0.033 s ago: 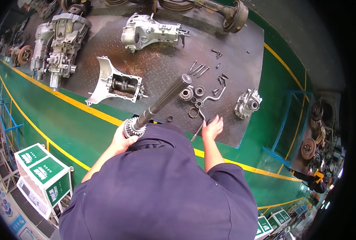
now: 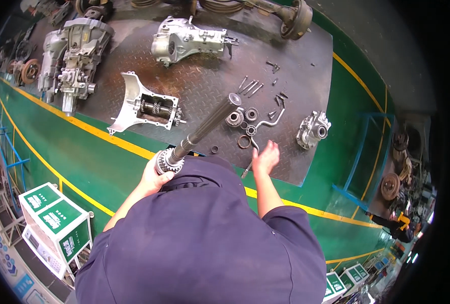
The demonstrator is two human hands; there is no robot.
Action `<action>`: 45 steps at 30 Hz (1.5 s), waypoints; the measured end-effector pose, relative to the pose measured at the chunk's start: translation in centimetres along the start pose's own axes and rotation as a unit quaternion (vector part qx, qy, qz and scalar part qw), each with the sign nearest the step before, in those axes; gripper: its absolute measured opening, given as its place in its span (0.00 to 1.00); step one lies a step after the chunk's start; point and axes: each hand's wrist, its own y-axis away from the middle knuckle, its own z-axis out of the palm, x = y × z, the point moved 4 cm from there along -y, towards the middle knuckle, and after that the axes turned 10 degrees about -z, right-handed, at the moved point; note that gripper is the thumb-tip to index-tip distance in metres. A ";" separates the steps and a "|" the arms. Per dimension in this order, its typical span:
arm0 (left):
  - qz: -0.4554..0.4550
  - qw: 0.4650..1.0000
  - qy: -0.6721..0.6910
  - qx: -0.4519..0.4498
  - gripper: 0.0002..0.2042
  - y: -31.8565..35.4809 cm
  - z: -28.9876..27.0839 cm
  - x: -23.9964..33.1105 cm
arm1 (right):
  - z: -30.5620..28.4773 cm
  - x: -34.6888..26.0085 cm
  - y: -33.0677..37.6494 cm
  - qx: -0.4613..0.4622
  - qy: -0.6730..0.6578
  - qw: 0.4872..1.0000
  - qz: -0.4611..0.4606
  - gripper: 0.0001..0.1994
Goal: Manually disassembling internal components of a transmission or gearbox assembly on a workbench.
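My left hand [image 2: 155, 174] is wrapped round the geared end of a long splined gear shaft [image 2: 205, 129], which points up and to the right over the table edge. My right hand [image 2: 265, 158] is over the table's near edge with its fingers stretched out and nothing visible in them. Its thumb is beside a bent metal rod [image 2: 271, 121], though contact cannot be made out. Just beyond lie two gears [image 2: 251, 113], a small bearing [image 2: 251, 130], a ring [image 2: 243, 142] and a small bushing [image 2: 214, 149].
On the steel table [image 2: 291, 167] stand an opened gearbox housing [image 2: 129, 101], a larger casing [image 2: 184, 40], a whole gearbox [image 2: 80, 61] and a small end housing [image 2: 313, 130] at the right. Several bolts [image 2: 250, 87] lie mid-table. A green-and-white cabinet [image 2: 58, 218] is at the left.
My right hand has lifted and turned slightly, its fingers stretching farther away from the bent rod. My left hand keeps its hold on the gear shaft, almost unmoved.
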 end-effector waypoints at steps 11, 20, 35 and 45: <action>-0.010 1.000 -0.024 0.013 0.42 0.0 0.3 1.6 | 6.3 -12.2 0.2 -0.327 -0.248 0.859 -0.306 0.28; -0.026 0.999 -0.042 -0.002 0.44 -1.2 0.4 0.6 | 3.5 -12.5 -1.2 -0.322 -0.519 0.792 0.002 0.17; -0.030 0.996 -0.072 -0.051 0.34 -1.9 0.2 -0.2 | -23.3 -8.7 -8.2 0.010 -0.821 0.570 0.005 0.25; -0.050 0.986 -0.156 -0.040 0.29 -1.8 -0.2 -0.6 | -27.1 -13.4 -7.3 -0.058 -0.693 0.702 -0.157 0.35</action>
